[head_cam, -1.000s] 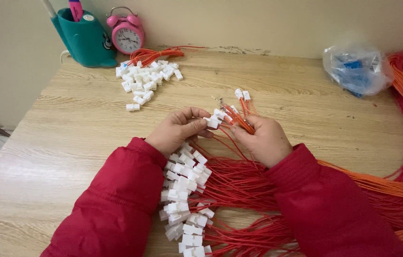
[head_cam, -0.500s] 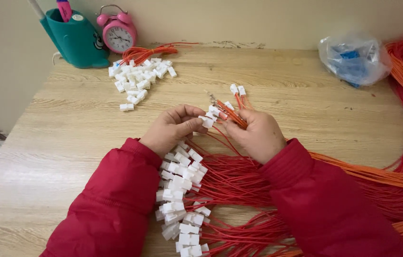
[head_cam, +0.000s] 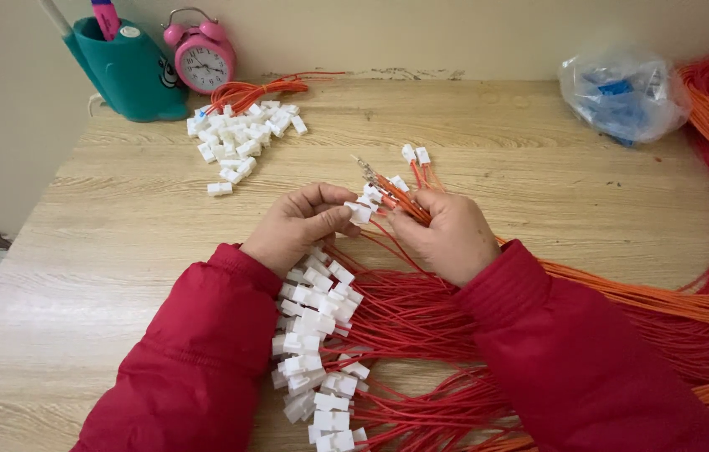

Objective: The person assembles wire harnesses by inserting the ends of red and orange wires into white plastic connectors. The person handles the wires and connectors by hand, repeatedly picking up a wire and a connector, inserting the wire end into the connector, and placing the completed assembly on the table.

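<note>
left hand (head_cam: 297, 224) pinching white connector (head_cam: 360, 213), right hand (head_cam: 449, 232) gripping red wires (head_cam: 396, 197)

Both arms are in a puffy red jacket, kind of a quilted padded look with soft folds in the fabric. The left sleeve (head_cam: 195, 351) and right sleeve (head_cam: 572, 351) end right at the wrists, plain cuffs. Bare hands, no gloves, rings or watch showing.

1. The left hand (head_cam: 297, 226) lay knuckles up, thumb and forefinger pinched together.
2. The right hand (head_cam: 448, 234) sat just beside it, fingers curled shut.
3. Red sleeves covered both forearms.
</note>
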